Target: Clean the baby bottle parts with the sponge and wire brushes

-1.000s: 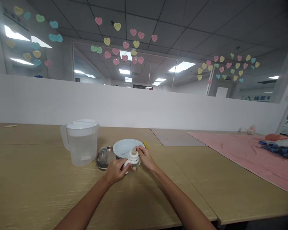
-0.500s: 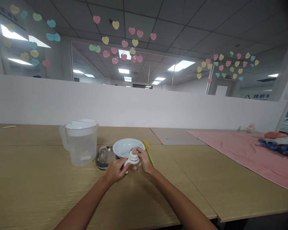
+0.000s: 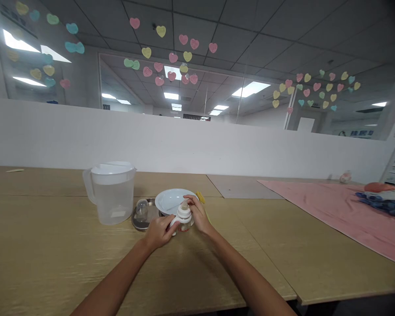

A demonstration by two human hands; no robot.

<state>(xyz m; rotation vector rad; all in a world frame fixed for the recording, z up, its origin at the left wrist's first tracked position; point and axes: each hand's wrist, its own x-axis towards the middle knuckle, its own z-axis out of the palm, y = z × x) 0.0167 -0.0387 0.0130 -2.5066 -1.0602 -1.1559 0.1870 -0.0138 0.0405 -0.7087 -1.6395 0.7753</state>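
A small baby bottle [image 3: 183,217] with a white collar and a clear teat stands on the wooden table [image 3: 52,263]. My left hand [image 3: 158,232] is wrapped round its left side and handle. From the right, my right hand [image 3: 197,213] grips the collar, fingertips up by the teat. Both hands are closed on the bottle. Just behind it sits a white plate [image 3: 171,201].
A clear plastic jug [image 3: 110,192] of water stands to the left. A clear cap [image 3: 141,210] rests on a round metal dish [image 3: 138,221]. A yellow brush [image 3: 201,197] lies behind my right hand. A pink cloth [image 3: 332,210] covers the right side.
My right hand has turned a little on the bottle's collar, fingers shifting from the side up towards the teat. The left hand has kept its hold. The bottle stays in place.
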